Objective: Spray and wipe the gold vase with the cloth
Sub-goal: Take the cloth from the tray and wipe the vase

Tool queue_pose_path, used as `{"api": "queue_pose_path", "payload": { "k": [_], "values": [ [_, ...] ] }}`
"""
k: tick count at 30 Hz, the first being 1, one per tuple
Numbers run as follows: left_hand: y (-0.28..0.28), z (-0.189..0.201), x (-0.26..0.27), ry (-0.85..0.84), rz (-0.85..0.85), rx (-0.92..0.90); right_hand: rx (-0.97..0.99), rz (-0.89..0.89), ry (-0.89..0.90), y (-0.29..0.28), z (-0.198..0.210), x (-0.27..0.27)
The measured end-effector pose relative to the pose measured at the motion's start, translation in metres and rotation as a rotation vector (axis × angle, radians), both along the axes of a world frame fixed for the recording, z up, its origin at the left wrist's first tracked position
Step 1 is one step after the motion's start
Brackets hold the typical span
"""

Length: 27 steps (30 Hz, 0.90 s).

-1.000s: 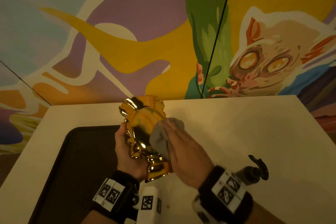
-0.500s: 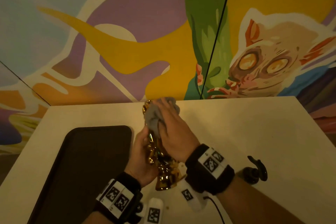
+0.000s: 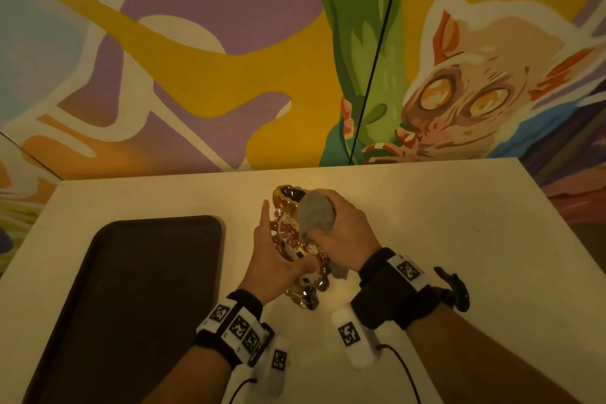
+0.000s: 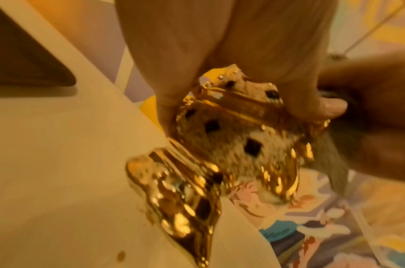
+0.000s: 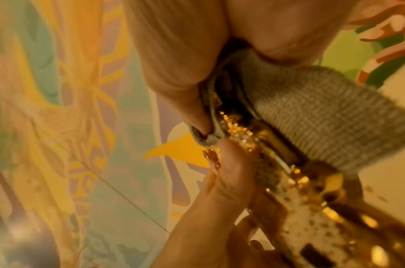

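Note:
The shiny gold vase (image 3: 288, 233) is held tilted above the white table (image 3: 426, 223), mouth pointing away from me. My left hand (image 3: 278, 259) grips its lower body from the left, thumb across the front. My right hand (image 3: 337, 233) holds the grey cloth (image 3: 316, 216) bunched against the vase's upper right side. In the left wrist view the vase (image 4: 219, 148) shows its bumpy gold base between my fingers. Seen from the right wrist, the cloth (image 5: 323, 117) is wrapped over the vase (image 5: 300, 199).
A dark brown tray (image 3: 137, 298) lies on the left part of the table. The black head of a spray bottle (image 3: 454, 289) shows just right of my right wrist. A painted mural wall stands behind the table's far edge.
The vase has been turned in my left hand and sits further right, off the tray. My right hand with the cloth slid up to the top, then back down the upper side.

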State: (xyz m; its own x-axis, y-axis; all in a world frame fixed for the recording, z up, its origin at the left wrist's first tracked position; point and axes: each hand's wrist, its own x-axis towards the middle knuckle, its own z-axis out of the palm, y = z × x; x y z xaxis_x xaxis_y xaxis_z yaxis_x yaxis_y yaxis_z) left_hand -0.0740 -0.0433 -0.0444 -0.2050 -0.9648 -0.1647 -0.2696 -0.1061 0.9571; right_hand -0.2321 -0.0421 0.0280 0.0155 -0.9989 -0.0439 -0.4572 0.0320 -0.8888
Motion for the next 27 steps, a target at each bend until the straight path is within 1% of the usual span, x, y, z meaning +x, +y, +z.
{"api": "queue_pose_path", "payload": {
  "k": [3, 5, 11, 14, 21, 27],
  "values": [
    [-0.008, -0.006, 0.006, 0.038, -0.01, 0.032, -0.064, 0.005, -0.01, -0.012, -0.014, -0.012],
    [-0.015, -0.008, 0.007, 0.052, 0.013, 0.041, -0.088, 0.03, -0.012, -0.018, -0.024, -0.017],
    [-0.036, -0.026, -0.001, -0.036, 0.061, -0.076, -0.067, 0.05, -0.023, -0.03, -0.053, -0.029],
    [-0.037, -0.037, -0.007, -0.071, 0.09, -0.092, -0.08, 0.076, -0.026, -0.032, -0.066, -0.03],
    [-0.034, -0.059, -0.014, -0.168, 0.146, -0.086, -0.069, 0.098, -0.025, -0.03, -0.077, -0.029],
    [-0.031, -0.064, -0.018, -0.173, 0.168, -0.084, -0.081, 0.082, -0.054, -0.028, -0.079, -0.028]
  ]
}}
